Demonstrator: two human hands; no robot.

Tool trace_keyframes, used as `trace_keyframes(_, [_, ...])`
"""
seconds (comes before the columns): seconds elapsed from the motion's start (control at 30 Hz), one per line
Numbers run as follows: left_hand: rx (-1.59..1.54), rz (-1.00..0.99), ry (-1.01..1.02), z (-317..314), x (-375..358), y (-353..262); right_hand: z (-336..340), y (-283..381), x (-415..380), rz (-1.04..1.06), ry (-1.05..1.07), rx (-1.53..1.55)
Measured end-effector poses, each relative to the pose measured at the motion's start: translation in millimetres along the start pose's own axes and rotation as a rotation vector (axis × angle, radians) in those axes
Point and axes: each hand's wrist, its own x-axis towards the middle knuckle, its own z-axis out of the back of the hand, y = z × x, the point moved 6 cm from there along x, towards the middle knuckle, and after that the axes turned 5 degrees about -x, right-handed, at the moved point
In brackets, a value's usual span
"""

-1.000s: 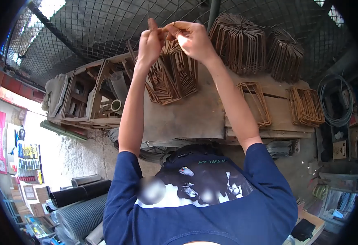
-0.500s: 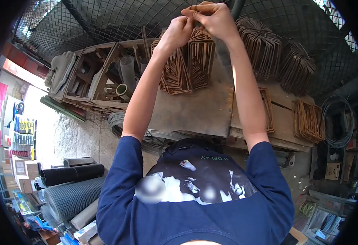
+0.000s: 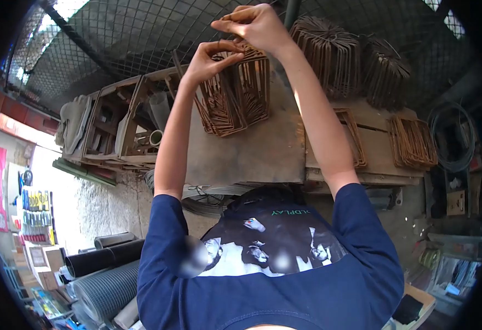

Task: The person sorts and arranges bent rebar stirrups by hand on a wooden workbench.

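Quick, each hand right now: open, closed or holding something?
Left hand: curled, by the rusty rectangular metal stirrups; can't tell whether its fingertips grip anything.
Right hand: fingers partly bent; can't tell whether it's holding anything.

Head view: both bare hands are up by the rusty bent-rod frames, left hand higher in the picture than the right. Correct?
Not quite: the hands' heights are swapped. The head view shows the right hand higher in the picture than the left hand. Both are bare and up by the rusty bent-rod frames, as you said.
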Motion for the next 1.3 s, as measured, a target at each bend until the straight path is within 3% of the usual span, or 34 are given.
trace_keyframes(0.07, [0.014,0.191,0.098,1.1,3.0,19.1,-3.6,5.0,-1.5,-0.041,0.056,-0.036])
trace_keyframes(0.27, [-0.234,0.123,0.007,-1.6,0.0,30.9,4.8,-19.5,-10.7,-0.053,0.028,0.142])
trace_keyframes(0.53, [-0.259,0.072,0.012,-5.4,1.5,29.6,24.3,-32.5,-54.9,-0.136,-0.098,0.116])
trace_keyframes(0.63, [-0.256,0.062,0.017,-4.1,0.8,26.2,42.5,-57.7,-106.1,-0.359,0.063,-0.301])
trace_keyframes(0.7, [-0.281,0.053,0.019,-4.2,-0.6,28.6,62.1,-78.0,-164.7,-0.456,0.066,-0.757])
trace_keyframes(0.77, [-0.269,0.086,0.026,-4.5,1.0,33.8,72.9,-107.4,-221.8,-0.731,0.214,-0.957])
trace_keyframes(0.83, [-0.279,0.095,0.018,-5.2,2.0,34.3,74.2,-110.4,-270.1,-0.88,0.265,-1.092])
trace_keyframes(1.0, [-0.293,0.076,0.066,-5.6,2.7,30.2,82.3,-118.1,-323.5,-0.891,0.153,-1.085])
trace_keyframes(1.17, [-0.322,0.082,0.069,-5.5,4.0,35.1,83.6,-107.2,-317.6,-0.736,0.058,-0.997])
trace_keyframes(1.3, [-0.282,0.068,0.066,-5.4,2.7,30.8,88.6,-101.2,-314.3,-0.753,0.034,-0.981])
